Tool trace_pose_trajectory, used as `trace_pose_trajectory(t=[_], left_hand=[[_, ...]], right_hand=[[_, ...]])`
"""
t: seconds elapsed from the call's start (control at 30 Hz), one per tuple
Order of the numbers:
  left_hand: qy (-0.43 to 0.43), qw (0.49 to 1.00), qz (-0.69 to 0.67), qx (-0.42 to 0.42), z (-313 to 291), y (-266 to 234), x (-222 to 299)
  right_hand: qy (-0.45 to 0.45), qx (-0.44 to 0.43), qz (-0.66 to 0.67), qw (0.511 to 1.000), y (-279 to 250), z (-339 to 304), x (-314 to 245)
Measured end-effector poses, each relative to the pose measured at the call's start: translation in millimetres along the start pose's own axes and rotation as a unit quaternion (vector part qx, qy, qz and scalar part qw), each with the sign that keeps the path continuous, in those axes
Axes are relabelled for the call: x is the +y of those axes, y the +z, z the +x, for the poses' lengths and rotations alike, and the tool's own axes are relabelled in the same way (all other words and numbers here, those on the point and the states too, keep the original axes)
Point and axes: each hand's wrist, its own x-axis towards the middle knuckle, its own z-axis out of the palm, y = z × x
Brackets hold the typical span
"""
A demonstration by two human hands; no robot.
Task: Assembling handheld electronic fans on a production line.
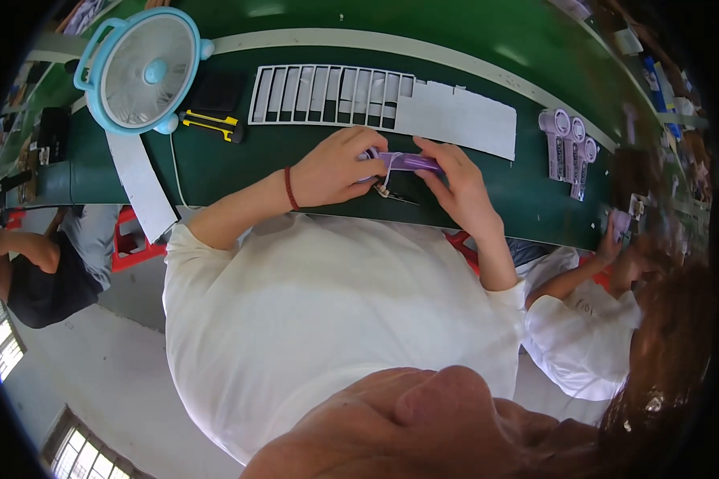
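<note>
I see both hands at the near edge of the green table (240, 164). My left hand (335, 168) is clenched round one end of a purple tube-shaped piece (407, 162), my right hand (454, 180) pinches the other end, so the piece is held level between them just above the table. A white slotted tray (327, 96) lies just behind the hands, a white sheet (463, 120) beside it. Yellow-black utility knife (212, 124) left of that, near a blue desk fan (144, 70). More purple pieces (567, 144) lie to the right, well apart. A neighbour's hand (615, 239) at far right
</note>
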Motion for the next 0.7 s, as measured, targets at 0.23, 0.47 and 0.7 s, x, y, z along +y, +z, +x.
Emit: trace_pose_trajectory(t=[0.23, 0.47, 0.7], left_hand=[[0.083, 0.989, 0.099, 0.073, 0, 12, -6], [0.086, 0.991, 0.107, 0.008, 4, 5, -12], [0.011, 0.992, -0.122, -0.01, 29, -36, -49]], right_hand=[[-0.08, 0.054, -0.155, 0.983, 18, 12, 1], [-0.139, 0.066, -0.186, 0.971, 23, 6, 22], [-0.084, 0.081, -0.113, 0.987, 0, 62, 35]])
